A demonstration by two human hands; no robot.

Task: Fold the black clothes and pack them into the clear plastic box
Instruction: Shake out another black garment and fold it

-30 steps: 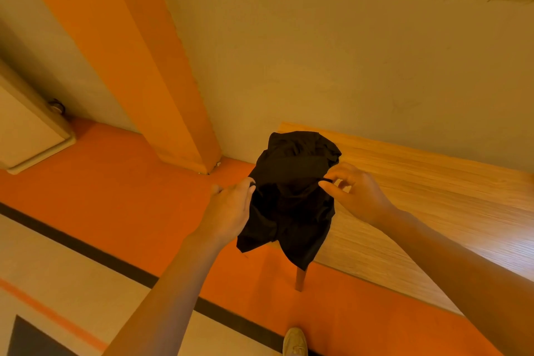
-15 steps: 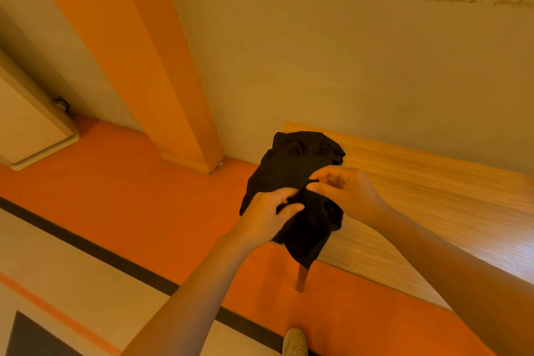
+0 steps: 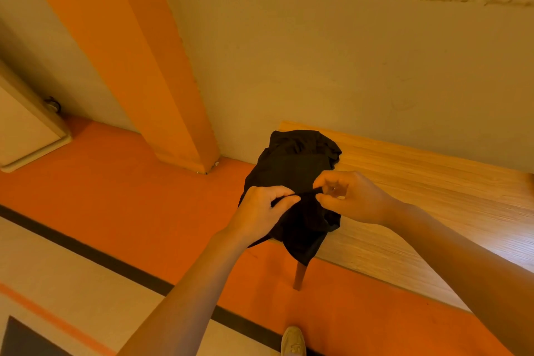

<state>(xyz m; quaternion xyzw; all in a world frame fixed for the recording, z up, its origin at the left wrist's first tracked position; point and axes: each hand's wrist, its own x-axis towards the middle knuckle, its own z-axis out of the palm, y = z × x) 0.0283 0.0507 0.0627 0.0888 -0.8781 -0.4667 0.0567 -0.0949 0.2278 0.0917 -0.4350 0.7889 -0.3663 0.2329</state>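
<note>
Over wooden table [image 3: 433,196], both hands pinch a crumpled black garment [image 3: 297,170] — shorts, perhaps — fingers curled.

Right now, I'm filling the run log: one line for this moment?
stage: folding | left hand: grips black garment | right hand: pinches it | garment: bunched over wooden table corner | clear box: not in view

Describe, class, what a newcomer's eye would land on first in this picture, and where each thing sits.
First comes the bunched black garment at centre, held up over the near corner of the wooden table. The left hand and right hand pinch its fabric side by side. Behind, a slanted orange pillar runs down the pale wall to the orange floor.
</note>
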